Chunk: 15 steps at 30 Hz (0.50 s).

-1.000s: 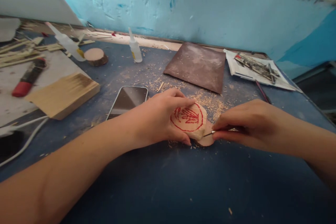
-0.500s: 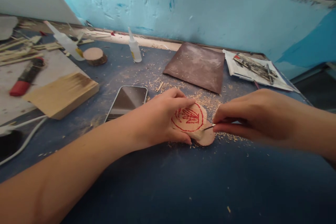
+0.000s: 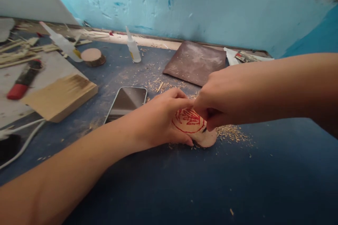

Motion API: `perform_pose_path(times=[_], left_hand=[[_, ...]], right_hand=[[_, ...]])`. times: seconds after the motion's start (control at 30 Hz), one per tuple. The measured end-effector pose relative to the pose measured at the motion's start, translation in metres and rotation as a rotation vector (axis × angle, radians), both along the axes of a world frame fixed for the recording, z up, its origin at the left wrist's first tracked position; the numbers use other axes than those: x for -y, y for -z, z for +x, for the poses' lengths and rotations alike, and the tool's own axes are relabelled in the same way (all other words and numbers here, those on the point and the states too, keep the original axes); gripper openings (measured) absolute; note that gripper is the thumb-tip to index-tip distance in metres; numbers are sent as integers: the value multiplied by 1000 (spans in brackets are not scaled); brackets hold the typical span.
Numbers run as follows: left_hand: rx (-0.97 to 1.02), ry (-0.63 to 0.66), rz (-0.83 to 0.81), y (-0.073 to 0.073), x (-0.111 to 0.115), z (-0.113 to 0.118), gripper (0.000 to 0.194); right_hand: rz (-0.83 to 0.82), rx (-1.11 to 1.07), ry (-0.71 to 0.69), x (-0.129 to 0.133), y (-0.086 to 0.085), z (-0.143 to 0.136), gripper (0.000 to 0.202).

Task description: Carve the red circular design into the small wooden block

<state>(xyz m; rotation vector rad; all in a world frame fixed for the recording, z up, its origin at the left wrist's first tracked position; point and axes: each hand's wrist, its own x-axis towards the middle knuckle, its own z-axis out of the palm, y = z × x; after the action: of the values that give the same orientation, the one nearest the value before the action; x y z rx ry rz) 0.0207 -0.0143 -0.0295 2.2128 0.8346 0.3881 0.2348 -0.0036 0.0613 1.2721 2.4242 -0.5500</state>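
Observation:
A pale wooden piece with a red circle and red lines drawn on it lies partly over a round wood slice. Around its left side my left hand is closed, thumb and fingers on opposite edges. My right hand is closed at the piece's right edge and covers part of the drawing. Only the dark tip of a thin tool shows below its fingers, touching near the edge of the piece. The rest of the tool is hidden in the fist.
Wood shavings surround the work. A phone, a wooden block, a red-black tool and another wood slice lie left. Behind are a glue bottle and a brown sheet.
My right hand has moved left and up over the piece, and its forearm now crosses the papers at the back right. The thin tool is mostly hidden. My left hand keeps its hold.

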Motion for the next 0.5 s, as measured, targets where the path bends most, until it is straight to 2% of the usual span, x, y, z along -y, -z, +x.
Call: perform_pose_path(times=[0.1, 0.23, 0.3, 0.37, 0.43, 0.5], left_hand=[[-1, -2, 0, -1, 0, 1, 69], [-5, 5, -22, -2, 0, 0, 55], [-7, 1, -34, -2, 0, 0, 55], [-13, -25, -18, -2, 0, -1, 71], [-26, -49, 0, -1, 0, -1, 87], [-32, -52, 4, 0, 0, -2, 93]], right_hand=[[-103, 1, -9, -11, 2, -7, 35], [-252, -110, -185, -3, 12, -2, 16], [-193, -186, -228, 12, 14, 5, 19], [-4, -257, -211, 29, 13, 14, 22], [31, -244, -171, 42, 9, 24, 26], [51, -237, -102, 47, 5, 33, 25]])
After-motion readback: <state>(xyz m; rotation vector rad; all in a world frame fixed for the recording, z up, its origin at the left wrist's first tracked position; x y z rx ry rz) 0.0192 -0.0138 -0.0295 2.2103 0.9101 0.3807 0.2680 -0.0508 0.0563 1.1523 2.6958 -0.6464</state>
